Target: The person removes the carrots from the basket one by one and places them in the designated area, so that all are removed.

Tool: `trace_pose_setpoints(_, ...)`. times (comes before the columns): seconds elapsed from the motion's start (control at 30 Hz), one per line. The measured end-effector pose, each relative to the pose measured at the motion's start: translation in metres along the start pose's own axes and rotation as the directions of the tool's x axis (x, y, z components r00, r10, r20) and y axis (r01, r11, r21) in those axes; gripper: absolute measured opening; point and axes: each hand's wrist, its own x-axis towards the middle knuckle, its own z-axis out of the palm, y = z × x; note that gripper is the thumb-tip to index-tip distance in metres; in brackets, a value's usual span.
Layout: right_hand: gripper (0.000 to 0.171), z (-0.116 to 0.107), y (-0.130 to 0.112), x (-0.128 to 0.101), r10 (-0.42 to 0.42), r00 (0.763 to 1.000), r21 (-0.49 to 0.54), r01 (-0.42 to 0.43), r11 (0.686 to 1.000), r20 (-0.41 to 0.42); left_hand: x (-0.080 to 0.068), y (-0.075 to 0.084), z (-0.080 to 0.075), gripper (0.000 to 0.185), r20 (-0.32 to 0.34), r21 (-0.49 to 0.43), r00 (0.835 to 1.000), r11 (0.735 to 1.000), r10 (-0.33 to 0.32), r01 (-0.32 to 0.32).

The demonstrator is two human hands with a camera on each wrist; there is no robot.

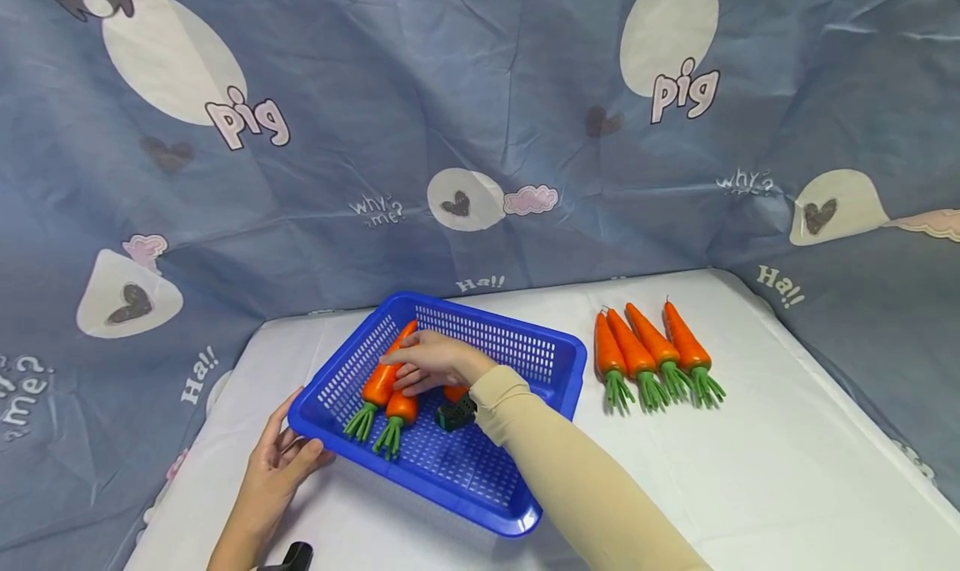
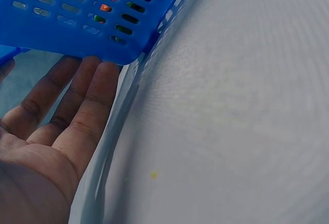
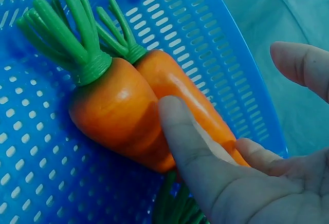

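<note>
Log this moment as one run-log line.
left hand: steadies blue basket corner | right hand: rests on carrots in basket | four carrots on table

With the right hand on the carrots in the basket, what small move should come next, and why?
Probably lift the right hand clear of the blue basket. Its fingers lie loosely on two carrots already resting on the basket floor, gripping neither, while the left hand steadies the basket's corner. Four carrots lie on the table.

carrots in basket [image 1: 378,379]: 3 | carrots on table [image 1: 648,350]: 4 | basket [image 1: 551,363]: 1
</note>
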Motion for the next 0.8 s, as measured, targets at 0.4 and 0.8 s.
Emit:
trace_pose_setpoints(0.4,0.054,0.003,0.000,0.007,-0.008,0.999,0.062,0.012,0.998,-0.052,-0.001,0.000,0.000,0.073,0.001,-0.010,1.000,1.000,0.011,-0.011)
trace_pose_setpoints(0.8,0.060,0.004,0.005,0.011,-0.033,0.996,0.119,0.044,0.992,-0.088,-0.001,-0.001,0.000,0.073,0.008,-0.019,1.000,1.000,0.021,-0.021)
